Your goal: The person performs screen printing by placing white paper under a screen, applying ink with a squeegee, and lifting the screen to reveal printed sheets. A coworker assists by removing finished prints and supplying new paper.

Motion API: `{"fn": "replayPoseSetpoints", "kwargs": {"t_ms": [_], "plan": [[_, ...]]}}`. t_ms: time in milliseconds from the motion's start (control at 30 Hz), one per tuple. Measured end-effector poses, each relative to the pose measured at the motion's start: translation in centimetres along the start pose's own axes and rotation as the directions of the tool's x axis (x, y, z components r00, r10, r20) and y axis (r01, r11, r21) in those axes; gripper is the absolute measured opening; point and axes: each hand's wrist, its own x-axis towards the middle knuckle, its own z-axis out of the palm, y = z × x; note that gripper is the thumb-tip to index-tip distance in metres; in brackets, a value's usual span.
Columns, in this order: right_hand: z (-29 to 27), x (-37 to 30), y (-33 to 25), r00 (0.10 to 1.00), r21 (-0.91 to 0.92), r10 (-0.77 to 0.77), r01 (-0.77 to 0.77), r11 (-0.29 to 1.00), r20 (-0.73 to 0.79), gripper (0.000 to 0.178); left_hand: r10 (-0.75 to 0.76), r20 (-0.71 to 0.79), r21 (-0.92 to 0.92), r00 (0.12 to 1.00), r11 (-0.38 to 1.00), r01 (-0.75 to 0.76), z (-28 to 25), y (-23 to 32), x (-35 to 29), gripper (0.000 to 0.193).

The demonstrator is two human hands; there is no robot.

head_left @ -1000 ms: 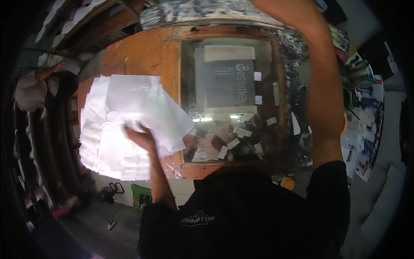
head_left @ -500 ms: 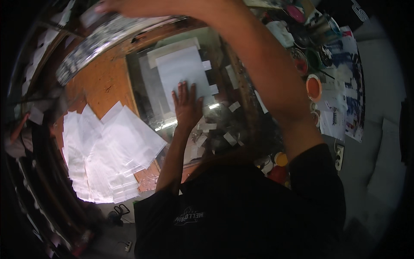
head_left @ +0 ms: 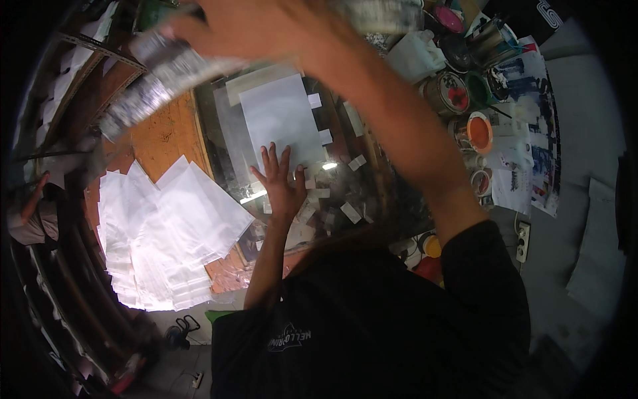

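On the glass, fingers spread apart, the left hand rests at the near end of the sheet, which lies flat, plain white. It looks like placing; the next move calls for freeing those fingers without nudging it. Beyond, by a smeared bar, the right hand: grip, I can't tell.

We saw that the sheet was plain bluish white, the bar mottled silver and grey, the table orange-brown with dark specks, and the shirt black with pale print.
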Motion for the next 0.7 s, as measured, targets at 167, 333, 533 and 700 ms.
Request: {"fn": "replayPoseSetpoints", "kwargs": {"t_ms": [167,333,533,700], "plan": [[8.7,-13.0,-0.8,0.989,-0.146,-0.047,0.026,0.989,-0.137,0.05,-0.375,-0.126,-0.911,0.918,0.411,0.043,-7.6,4.3,-3.3,0.051],[17.2,-14.2,8.2,0.936,-0.062,0.245,-0.237,0.969,0.251,0.04,-0.661,0.587,-0.808,0.467,-0.439,0.393,-7.3,2.8,-6.5,0.053],[24.5,-5.8,20.8,0.979,-0.299,0.2,-0.182,0.937,0.03,0.031,-0.649,0.658,-0.75,0.383,-0.518,0.412,-5.9,1.5,-5.0,0.047],[24.6,-3.9,18.4,0.954,-0.19,0.176,-0.131,0.973,0.244,0.034,-0.657,0.654,-0.754,0.375,-0.524,0.396,-5.6,-0.1,-7.3,0.044]]}}
